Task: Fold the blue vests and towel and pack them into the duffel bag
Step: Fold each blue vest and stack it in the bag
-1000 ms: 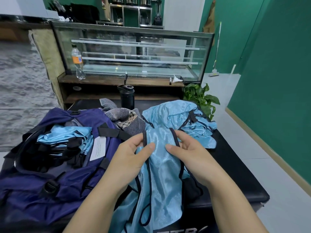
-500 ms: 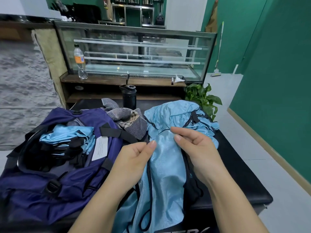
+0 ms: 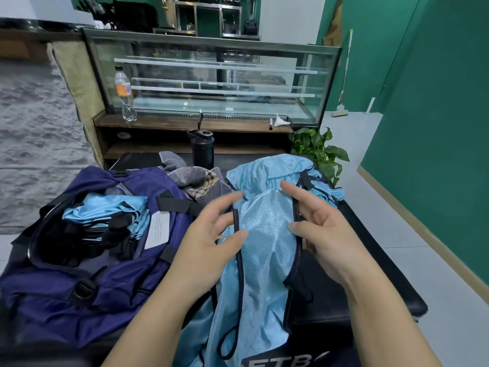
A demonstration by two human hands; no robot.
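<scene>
A light blue vest [image 3: 267, 250] with black trim hangs off the front edge of the black table [image 3: 370, 274]. My left hand [image 3: 209, 239] holds its left trimmed edge between thumb and spread fingers. My right hand [image 3: 325, 231] holds the right edge the same way, thumb on top of the fabric. Behind them lies a heap of more blue vests [image 3: 270, 173]. A grey plaid towel [image 3: 201, 181] lies crumpled between that heap and the open navy duffel bag [image 3: 100, 287] on the left. Folded blue vests [image 3: 105, 210] sit inside the bag.
A black flask [image 3: 202, 149] stands at the table's far edge. Beyond it is a glass display case [image 3: 211, 75] with a plastic bottle [image 3: 124, 94] on its ledge. A potted plant [image 3: 320, 152] stands at the back right, with tiled floor to the right.
My hands have moved apart and their fingers have straightened, spreading the top of the vest wider between them.
</scene>
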